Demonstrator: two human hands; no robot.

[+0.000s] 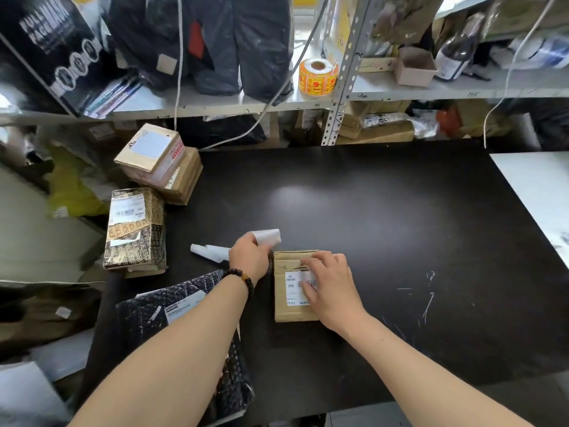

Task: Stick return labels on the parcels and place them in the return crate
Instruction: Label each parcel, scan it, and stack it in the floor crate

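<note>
Pressing down on the small cardboard parcel, your right hand lies with its fingers laid out flat over the white label, where "MX" and "MXRC 03" read sideways beside a partly covered barcode. Your left hand, just beside the parcel's far left corner, pinches a curled white paper between thumb and fingers. The parcel rests on the black table directly under your right palm, with a gold-and-black parcel printed "ESSENCE" well apart to the left.
</note>
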